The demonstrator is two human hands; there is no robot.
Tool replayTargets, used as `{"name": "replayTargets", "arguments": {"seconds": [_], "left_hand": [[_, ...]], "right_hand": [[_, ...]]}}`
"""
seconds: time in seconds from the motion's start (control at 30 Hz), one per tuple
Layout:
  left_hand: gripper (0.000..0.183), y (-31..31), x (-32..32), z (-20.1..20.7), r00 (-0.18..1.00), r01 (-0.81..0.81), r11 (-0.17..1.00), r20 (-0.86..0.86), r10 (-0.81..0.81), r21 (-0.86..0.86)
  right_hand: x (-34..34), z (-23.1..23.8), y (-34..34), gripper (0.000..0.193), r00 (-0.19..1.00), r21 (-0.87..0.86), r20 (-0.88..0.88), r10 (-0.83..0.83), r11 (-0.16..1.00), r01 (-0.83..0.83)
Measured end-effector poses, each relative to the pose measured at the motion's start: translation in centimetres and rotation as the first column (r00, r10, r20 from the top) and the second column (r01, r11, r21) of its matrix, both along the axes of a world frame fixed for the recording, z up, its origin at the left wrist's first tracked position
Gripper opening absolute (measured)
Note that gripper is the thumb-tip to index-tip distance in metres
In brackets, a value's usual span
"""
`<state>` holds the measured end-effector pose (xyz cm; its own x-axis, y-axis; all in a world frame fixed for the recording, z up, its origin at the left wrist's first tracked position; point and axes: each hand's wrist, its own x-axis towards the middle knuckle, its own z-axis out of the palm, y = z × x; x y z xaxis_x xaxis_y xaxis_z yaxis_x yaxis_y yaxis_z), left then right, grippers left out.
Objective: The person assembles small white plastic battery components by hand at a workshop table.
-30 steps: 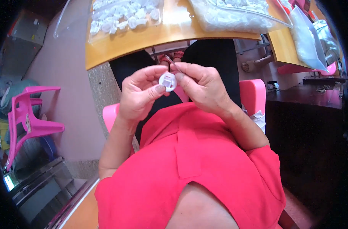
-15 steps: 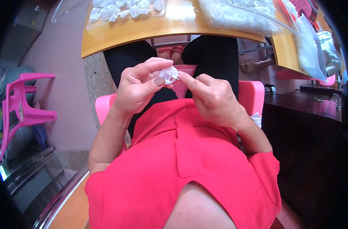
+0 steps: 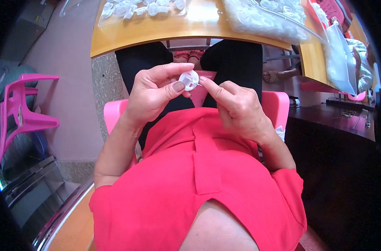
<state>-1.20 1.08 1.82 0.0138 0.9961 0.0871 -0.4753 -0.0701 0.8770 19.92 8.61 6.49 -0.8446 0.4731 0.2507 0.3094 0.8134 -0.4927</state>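
Disc (image 3: 189, 80), pinched in left hand (image 3: 150, 95), is seemingly being worked with a tool (image 3: 198, 85) gripped in right hand (image 3: 240, 106), needing steadiness.

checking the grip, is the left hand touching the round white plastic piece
Touching. The head view shows the left hand pinching the round white plastic piece, thumb lapping over its edge.

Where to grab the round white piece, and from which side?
Probably the rim of the round white piece, pinched from the left, as the left hand does: it's disc-shaped, its face has openings, and the right hand crowds its right edge.
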Motion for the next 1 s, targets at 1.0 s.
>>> {"name": "replayTargets", "arguments": {"seconds": [1.0], "left_hand": [[0.035,-0.1,1.1,-0.4,0.988,-0.057,0.991,-0.133,0.074,0.124]], "right_hand": [[-0.4,-0.7,-0.2,0.05,0.991,-0.384,-0.124,-0.043,0.923,-0.008]]}}
